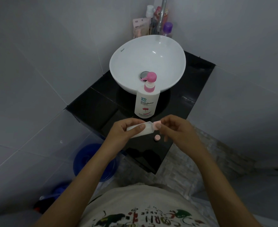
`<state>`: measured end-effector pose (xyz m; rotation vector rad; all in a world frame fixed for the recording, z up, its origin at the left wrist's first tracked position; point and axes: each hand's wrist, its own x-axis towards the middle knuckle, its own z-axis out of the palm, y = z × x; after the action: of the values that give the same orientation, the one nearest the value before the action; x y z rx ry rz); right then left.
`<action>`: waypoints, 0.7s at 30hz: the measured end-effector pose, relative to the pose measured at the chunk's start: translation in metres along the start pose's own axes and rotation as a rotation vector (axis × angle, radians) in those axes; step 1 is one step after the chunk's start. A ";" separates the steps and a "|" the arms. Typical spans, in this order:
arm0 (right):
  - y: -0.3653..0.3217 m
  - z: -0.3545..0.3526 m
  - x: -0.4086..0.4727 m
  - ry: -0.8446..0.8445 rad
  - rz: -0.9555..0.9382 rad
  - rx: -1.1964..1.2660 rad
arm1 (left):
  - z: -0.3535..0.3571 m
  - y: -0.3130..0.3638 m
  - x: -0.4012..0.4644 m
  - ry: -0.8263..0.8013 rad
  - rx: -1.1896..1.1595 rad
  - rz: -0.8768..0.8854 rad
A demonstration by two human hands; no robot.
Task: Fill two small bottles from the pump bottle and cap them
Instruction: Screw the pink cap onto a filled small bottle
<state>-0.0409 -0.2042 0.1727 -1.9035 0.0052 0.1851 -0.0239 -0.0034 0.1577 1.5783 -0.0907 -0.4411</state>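
While the left hand (126,128) wraps around the small bottle (144,129) above the black counter (92,102), the right hand (176,128) pinches its pink cap (157,125). It looks light and maybe slippery, so hold its middle.

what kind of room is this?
Most likely a home bathroom: a white vessel sink on a black tiled counter, a chrome faucet in the corner, and toiletry bottles crowded behind it.

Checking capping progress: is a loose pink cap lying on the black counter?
Yes, a loose pink cap lies on the black counter.
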 end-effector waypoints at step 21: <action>0.000 0.002 -0.004 0.003 0.039 0.019 | 0.001 0.000 -0.003 0.009 0.003 -0.011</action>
<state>-0.0450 -0.2025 0.1728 -1.8860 0.0463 0.2082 -0.0273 -0.0032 0.1581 1.5845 -0.0758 -0.4428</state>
